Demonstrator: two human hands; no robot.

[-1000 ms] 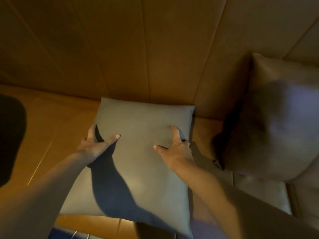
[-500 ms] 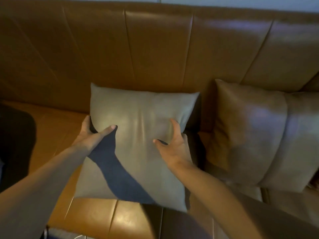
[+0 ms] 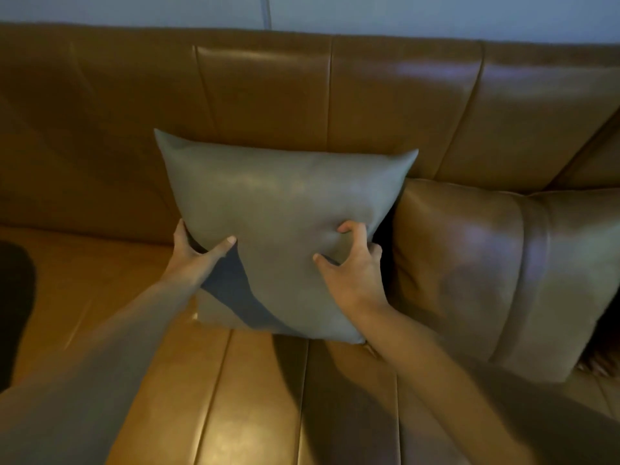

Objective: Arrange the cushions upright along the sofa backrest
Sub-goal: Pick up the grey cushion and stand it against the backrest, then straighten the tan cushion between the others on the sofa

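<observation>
A grey leather cushion [image 3: 281,209] stands nearly upright on the sofa seat, its top edge leaning on the brown backrest [image 3: 369,105]. My left hand [image 3: 196,253] clasps its left edge, thumb on the front face. My right hand [image 3: 352,266] pinches the front face near its right edge, fingers dug into the leather. Right of it, a brown cushion [image 3: 459,263] leans on the backrest, touching the grey one. A second brown cushion [image 3: 577,276] stands beside that one at the far right.
The tan sofa seat [image 3: 100,283] stretches to the left and toward me. A dark object [image 3: 13,313] lies at the left edge of view. A pale wall [image 3: 402,15] rises behind the backrest.
The grey cushion has been tipped up from lying flat on the seat to standing against the backrest. My right fingers have curled into its face. The view has tilted upward.
</observation>
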